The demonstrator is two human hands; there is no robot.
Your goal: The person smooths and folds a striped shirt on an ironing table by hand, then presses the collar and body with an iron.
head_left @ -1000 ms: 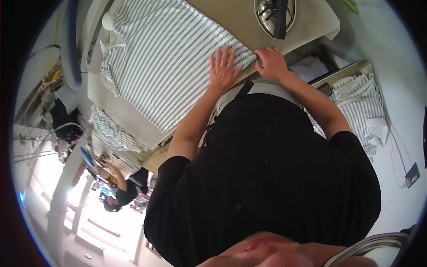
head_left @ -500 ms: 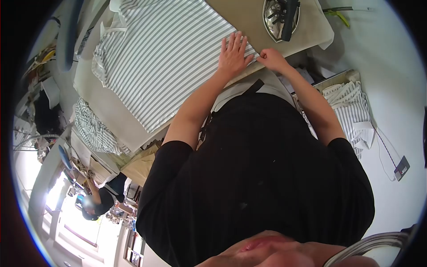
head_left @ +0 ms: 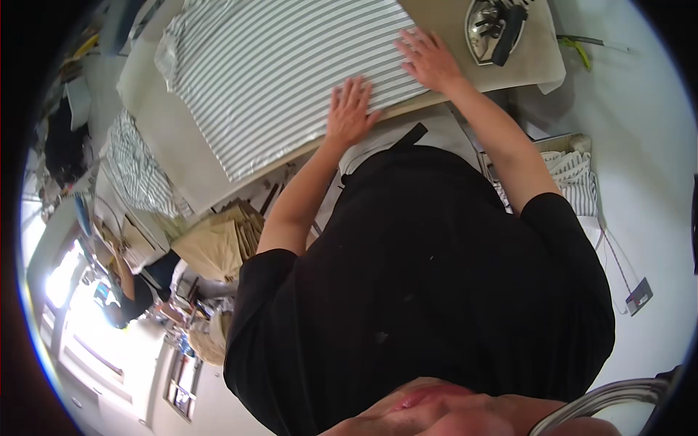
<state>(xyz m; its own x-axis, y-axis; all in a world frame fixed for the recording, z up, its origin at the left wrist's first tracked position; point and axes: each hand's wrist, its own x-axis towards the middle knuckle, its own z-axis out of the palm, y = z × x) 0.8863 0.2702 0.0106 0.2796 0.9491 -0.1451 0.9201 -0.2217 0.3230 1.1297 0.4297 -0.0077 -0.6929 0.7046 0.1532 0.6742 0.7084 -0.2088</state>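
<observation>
A white garment with dark stripes (head_left: pixel 283 80) is spread flat on the covered table (head_left: pixel 465 80). My left hand (head_left: pixel 351 115) rests palm down on its near edge, fingers spread and thumb pointing right. Further right and farther from me, my right hand (head_left: pixel 430 61) lies on the garment's right edge, its fingers also apart. Neither hand grips the cloth. To the right of my right hand stands a shiny metal iron (head_left: pixel 486 33) with a black handle.
Crumpled striped cloth (head_left: pixel 138 163) hangs at the table's left side. Below the table is a stack of tan fabric (head_left: pixel 218 243). More striped cloth (head_left: pixel 574 178) sits in a container at right. Another person (head_left: pixel 134 294) is far left.
My right hand has opened from a closed pinch at the garment's corner and moved away from me along the edge. My left hand has shifted left and nearer me. The view has turned slightly.
</observation>
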